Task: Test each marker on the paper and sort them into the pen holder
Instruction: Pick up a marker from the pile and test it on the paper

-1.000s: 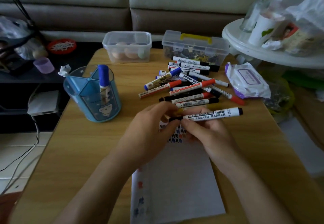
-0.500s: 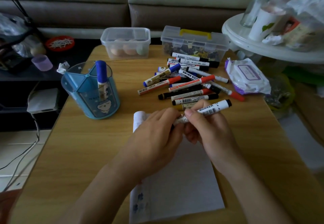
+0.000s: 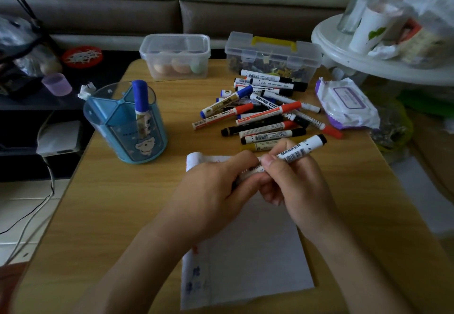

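Only one blue marker [image 3: 140, 100] is standing in the pen holder [image 3: 122, 127], left of and beyond the paper [image 3: 258, 252]. The pile of markers [image 3: 265, 114] is lying beyond the paper, so most of the sorting is looking undone. Over the paper's far end, the left hand [image 3: 213, 191] is curling round one end of a black whiteboard marker [image 3: 292, 152] and the right hand [image 3: 297, 186] is pinching its barrel, probably uncapping. Bare table [image 3: 110, 215] is giving room left of the paper; its edge is running closer on the right.
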